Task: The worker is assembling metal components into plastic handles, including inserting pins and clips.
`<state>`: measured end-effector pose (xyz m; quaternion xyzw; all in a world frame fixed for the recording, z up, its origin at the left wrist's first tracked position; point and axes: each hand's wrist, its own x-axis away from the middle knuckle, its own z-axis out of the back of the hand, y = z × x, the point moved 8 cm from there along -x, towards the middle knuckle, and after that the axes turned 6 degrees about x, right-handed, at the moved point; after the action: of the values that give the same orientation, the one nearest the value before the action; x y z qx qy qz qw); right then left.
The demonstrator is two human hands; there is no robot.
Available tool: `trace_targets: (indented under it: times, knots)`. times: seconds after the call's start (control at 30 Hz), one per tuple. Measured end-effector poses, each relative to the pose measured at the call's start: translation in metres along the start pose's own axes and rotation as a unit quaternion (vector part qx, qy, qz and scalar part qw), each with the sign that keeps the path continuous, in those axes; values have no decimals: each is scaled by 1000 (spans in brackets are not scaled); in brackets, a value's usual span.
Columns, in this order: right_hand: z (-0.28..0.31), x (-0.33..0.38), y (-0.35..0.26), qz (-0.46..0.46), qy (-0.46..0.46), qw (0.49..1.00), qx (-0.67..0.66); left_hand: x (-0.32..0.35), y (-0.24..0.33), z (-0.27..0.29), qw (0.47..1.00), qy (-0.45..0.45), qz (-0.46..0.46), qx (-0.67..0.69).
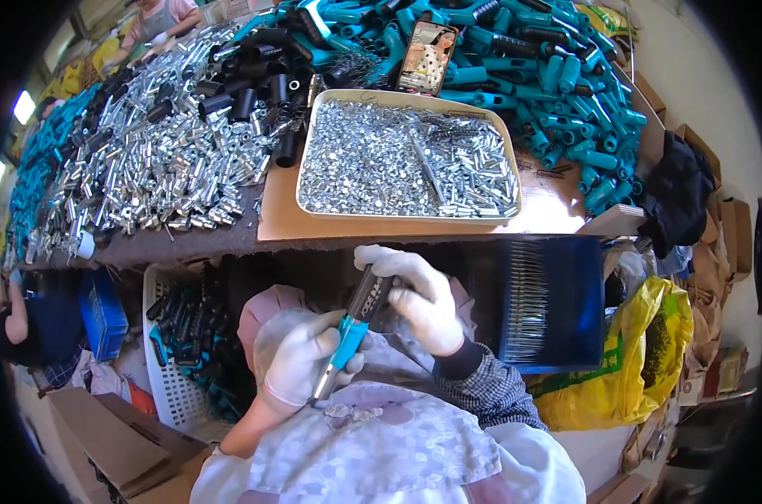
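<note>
Both my gloved hands hold one teal-and-black tool handle (352, 343) over my lap, tilted with its silver metal tip pointing down and to the left. My left hand (299, 363) is closed around the teal lower part. At the black upper end, the fingers of my right hand (421, 301) are curled round the handle, with the thumb against its side. White lettering shows on the black part. Under the hands lies a pale patterned apron (373, 454). Just beyond them, on the table, stands a cream tray (410, 217) full of small silver parts, with tweezers (425, 164) lying on top.
Loose metal sleeves (158, 168) heap up on the table's left, teal handle shells (557, 92) on its right. A phone (427, 57) leans behind the tray. Below are a white basket (164, 386), a blue bin (570, 365) holding metal rods, and a yellow sack (625, 403). Another person (158, 25) sits far left.
</note>
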<state>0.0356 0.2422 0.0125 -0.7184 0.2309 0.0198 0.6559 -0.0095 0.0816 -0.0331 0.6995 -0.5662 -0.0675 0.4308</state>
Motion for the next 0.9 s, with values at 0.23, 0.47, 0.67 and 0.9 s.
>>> trace_targets:
  times: [0.23, 0.47, 0.67, 0.9]
  knots:
    - [-17, 16, -5, 75, -19, 992, 104, -4, 8, -9, 998, -69, -4, -13]
    - [-40, 16, -32, 195, -27, 965, 172, -2, 33, -40, 934, -50, -205, -287]
    - [-1, -5, -64, 78, -85, 979, 166, -8, 10, -24, 974, -46, -81, -208]
    - [239, -45, -99, 90, 312, 671, 667, -12, 8, 0, 958, -20, -119, -260]
